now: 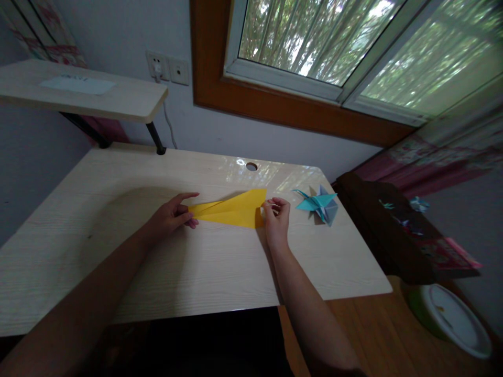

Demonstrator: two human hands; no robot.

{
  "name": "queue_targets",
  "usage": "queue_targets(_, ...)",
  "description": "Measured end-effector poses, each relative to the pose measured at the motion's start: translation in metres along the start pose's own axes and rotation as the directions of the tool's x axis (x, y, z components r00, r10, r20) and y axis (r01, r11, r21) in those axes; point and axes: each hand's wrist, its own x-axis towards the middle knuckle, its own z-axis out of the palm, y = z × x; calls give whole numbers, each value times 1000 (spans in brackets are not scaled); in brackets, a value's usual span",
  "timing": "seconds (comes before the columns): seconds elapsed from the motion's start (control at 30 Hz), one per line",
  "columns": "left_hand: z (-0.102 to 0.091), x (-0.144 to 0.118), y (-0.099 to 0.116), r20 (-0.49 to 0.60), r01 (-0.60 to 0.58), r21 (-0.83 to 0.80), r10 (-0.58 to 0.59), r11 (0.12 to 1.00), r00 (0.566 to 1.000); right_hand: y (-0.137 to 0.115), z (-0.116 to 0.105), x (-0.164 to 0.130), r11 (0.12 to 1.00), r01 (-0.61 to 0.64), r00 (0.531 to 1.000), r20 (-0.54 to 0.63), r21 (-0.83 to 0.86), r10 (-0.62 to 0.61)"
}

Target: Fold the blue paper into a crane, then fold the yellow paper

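Note:
A yellow sheet of folding paper (236,210), folded into a long shape that narrows to the left, is stretched between my hands just over the desk. My left hand (173,215) pinches its narrow tip between thumb and fingers, with the index finger stretched out above. At the wide right end, my right hand (277,217) has its thumb and fingertips closed at the paper's edge. To the right of that hand lie folded paper cranes (318,203), one teal and one pale grey-blue, overlapping each other.
The pale wooden desk (220,272) has a cable hole (252,166) near its back edge. A raised shelf (129,99) with a paper slip (77,85) stands at back left. Right of the desk are a dark cabinet (377,230) and a round lidded bin (456,319).

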Motion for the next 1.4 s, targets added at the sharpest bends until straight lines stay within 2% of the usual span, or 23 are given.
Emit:
queue_targets(0.13, 2, 0, 0, 11, -45, 165, 43, 985, 999, -6, -4, -4, 954, 222, 975, 26, -199, -221)
queue_targets(0.23, 4, 0, 3, 6, -49, 216, 49, 975, 999, -13, -5, -9, 855, 426, 904, 173, -296, -391)
queue_targets(0.33, 4, 1, 2, 31, -48, 239, 42, 970, 999, -20, -2, -17, 759, 600, 775, 421, -254, -472)
queue_targets(0.43, 3, 2, -2, 79, -74, 280, 54, 957, 995, -23, 6, -25, 699, 701, 592, 659, -138, -464)
queue_targets(0.5, 2, 2, -5, 117, -96, 299, 63, 949, 991, -24, 13, -31, 664, 745, 477, 750, -68, -458)
queue_targets(0.6, 1, 4, -6, 160, -113, 310, 65, 944, 985, -25, 21, -38, 619, 785, 379, 815, -33, -438)
queue_targets(0.7, 1, 5, -5, 172, -131, 373, 70, 918, 983, -25, 25, -42, 583, 813, 317, 846, -10, -428)
queue_targets(0.77, 1, 7, -6, 163, -180, 458, 117, 870, 980, -25, 26, -43, 568, 823, 293, 856, 1, -426)
queue_targets(0.87, 2, 10, -9, 162, -296, 579, 248, 760, 955, -25, 27, -43, 561, 828, 280, 864, 4, -418)
queue_targets(0.97, 4, 12, -12, 211, -390, 654, 338, 648, 917, -24, 28, -43, 567, 824, 289, 864, -5, -412)
queue_targets(1.07, 7, 12, -15, 246, -428, 712, 374, 556, 894, -24, 28, -42, 568, 823, 304, 857, -17, -415)
queue_targets(1.17, 8, 12, -16, 249, -438, 745, 400, 503, 882, -23, 27, -42, 567, 823, 321, 850, -31, -418)
queue_targets(1.3, 10, 13, -19, 314, -501, 731, 423, 464, 850, -20, 26, -42, 565, 822, 348, 846, -68, -404)
queue_targets(1.4, 12, 12, -20, 321, -513, 746, 446, 424, 836, -18, 26, -40, 541, 831, 382, 841, -131, -382)
